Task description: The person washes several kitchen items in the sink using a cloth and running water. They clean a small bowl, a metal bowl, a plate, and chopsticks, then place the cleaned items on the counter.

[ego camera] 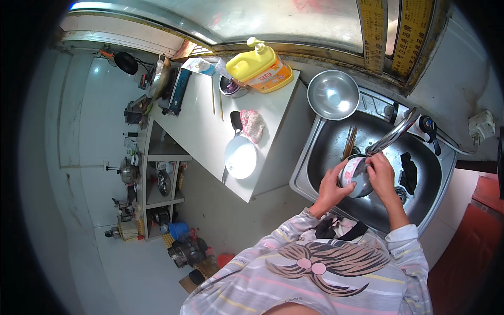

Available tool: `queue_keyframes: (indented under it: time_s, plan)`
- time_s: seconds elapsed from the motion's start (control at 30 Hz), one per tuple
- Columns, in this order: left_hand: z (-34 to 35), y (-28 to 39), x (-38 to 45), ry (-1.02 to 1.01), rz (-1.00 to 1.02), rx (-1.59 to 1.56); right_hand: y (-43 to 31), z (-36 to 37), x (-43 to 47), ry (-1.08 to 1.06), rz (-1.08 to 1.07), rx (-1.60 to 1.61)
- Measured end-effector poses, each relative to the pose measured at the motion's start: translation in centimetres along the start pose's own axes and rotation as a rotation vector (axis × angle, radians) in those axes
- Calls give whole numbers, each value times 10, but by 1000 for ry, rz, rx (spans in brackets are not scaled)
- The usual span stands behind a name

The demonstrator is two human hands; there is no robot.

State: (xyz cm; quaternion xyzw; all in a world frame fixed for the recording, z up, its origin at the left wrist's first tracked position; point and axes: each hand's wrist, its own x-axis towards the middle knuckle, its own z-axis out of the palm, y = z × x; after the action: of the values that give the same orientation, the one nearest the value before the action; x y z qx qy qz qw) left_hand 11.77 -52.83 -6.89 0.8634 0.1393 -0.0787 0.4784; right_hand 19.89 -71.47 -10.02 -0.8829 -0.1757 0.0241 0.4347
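Observation:
A white bowl with a pink floral pattern (348, 171) is tilted over the sink basin, right under the curved metal faucet (393, 134). My left hand (333, 186) grips its outer side, thumb towards me. The fingers of my right hand (381, 173) are on the bowl's rim beside the spout and hide part of it. Below the hands is the stainless steel sink (370, 214). A bundle of wooden chopsticks (349, 142) lies in the basin beyond the bowl. To the right of my right hand are a black cloth (409, 173) and a steel wool scrubber (401, 194).
A metal bowl (333, 95) rests on the sink's back left corner. On the white counter (201, 134) stand a yellow detergent jug (260, 69), a pot (233, 87), a white bowl (241, 157), a pink-and-white cloth (252, 125) and a black ladle (236, 119). A faucet lever (431, 132) is at right.

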Motion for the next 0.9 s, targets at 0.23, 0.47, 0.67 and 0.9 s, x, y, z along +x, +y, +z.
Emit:
queue_keyframes:
  time_s: [0.23, 0.47, 0.67, 0.9]
  plan:
    - [15, -17, -2, -31, 106, 234, 7, -18, -41, 84, 349, 289]
    - [29, -35, 2, -329, -632, -839, 0, 18, -39, -38, 252, 202]
    - [12, -24, 2, -363, -559, -831, 3, 36, -24, -282, -96, 141]
    - [10, -23, 3, -381, -509, -796, 4, 34, -19, -127, -155, 49]
